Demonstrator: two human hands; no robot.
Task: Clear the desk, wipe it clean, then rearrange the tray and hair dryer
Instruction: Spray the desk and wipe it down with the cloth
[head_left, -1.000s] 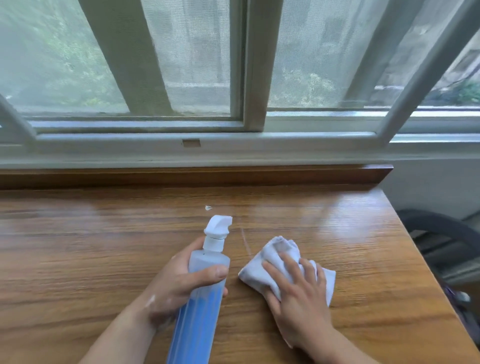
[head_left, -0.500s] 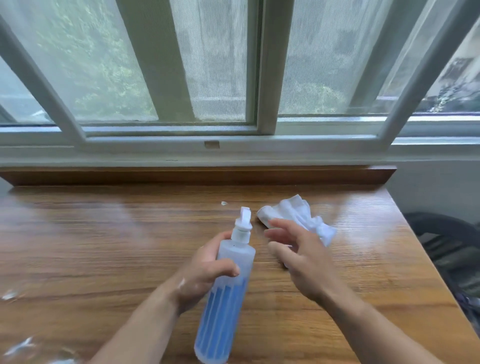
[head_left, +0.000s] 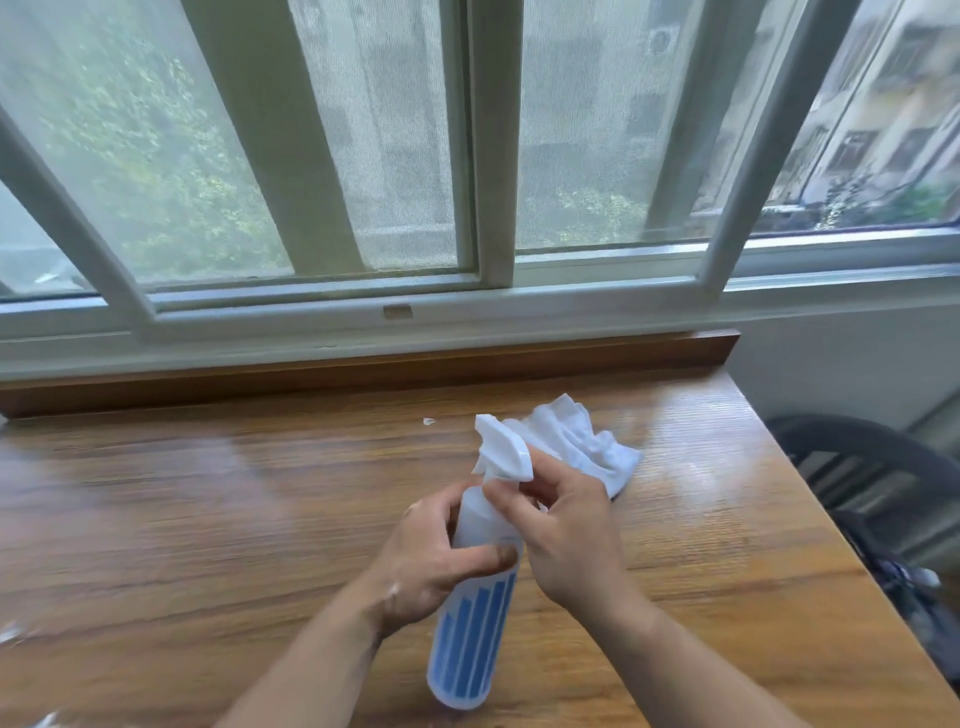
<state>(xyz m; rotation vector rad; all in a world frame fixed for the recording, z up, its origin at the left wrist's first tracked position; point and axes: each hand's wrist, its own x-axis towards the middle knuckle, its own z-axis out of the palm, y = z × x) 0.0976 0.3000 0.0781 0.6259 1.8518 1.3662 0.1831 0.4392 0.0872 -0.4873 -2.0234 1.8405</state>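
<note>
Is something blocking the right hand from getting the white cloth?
Nothing visible. The cloth lies on the desk just past the right hand, but that hand grips the head of the spray bottle, which the left hand holds.

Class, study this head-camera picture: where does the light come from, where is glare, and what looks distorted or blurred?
Head view: daylight comes through the window; pale glare lies on the desk left of the spray bottle and by the cloth; window bars splay, wide-angle distortion; bottom-left corner blurs.

Left hand (head_left: 426, 566) curled in grip, thumb across; right hand (head_left: 566, 535) pinching, fingers bent; forearms converging.
</note>
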